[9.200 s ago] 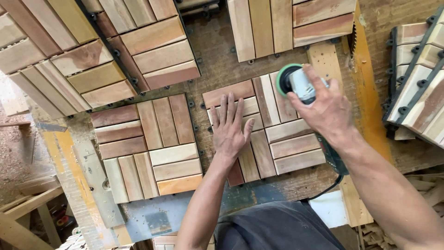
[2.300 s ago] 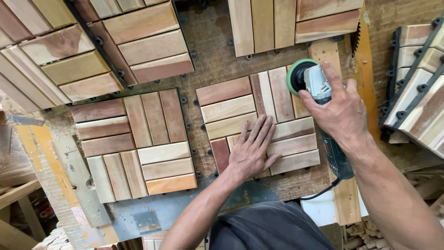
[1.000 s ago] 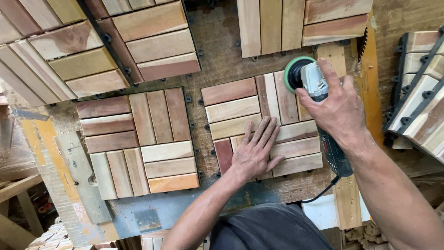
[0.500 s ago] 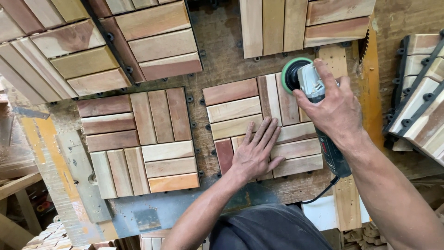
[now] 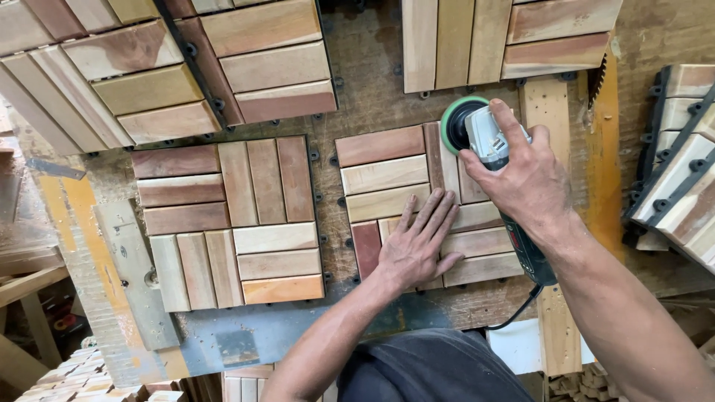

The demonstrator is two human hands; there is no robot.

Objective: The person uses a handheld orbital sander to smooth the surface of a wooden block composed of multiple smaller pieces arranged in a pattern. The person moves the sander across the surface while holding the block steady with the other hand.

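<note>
Left of the tile being sanded, a second wooden tile [image 5: 231,223] lies flat on the desk [image 5: 357,97], just beside it with a narrow gap between; more tiles are stacked [image 5: 149,67] beyond that one, at the desk's far left corner

The left hand [image 5: 417,246] rests flat on the sanded tile [image 5: 387,179], fingers spread, pressing on its near middle slats; it pinches nothing, it only holds the tile down

On the far right corner of the same tile sits the sander [image 5: 477,138], its green-rimmed disc on the slats there. The right hand [image 5: 521,179] has its grip closed around the sander's grey body, one finger laid along the top, and the dark handle and cord run back past the tile's near right edge

Another tile [image 5: 506,37] lies beyond the sanded one, and a pile of tiles [image 5: 678,149] leans well to its right

As a judgement: the sanding is part-way, with the disc at the far right corner; the slats look alike in finish, so which parts are already done cannot be told
</note>
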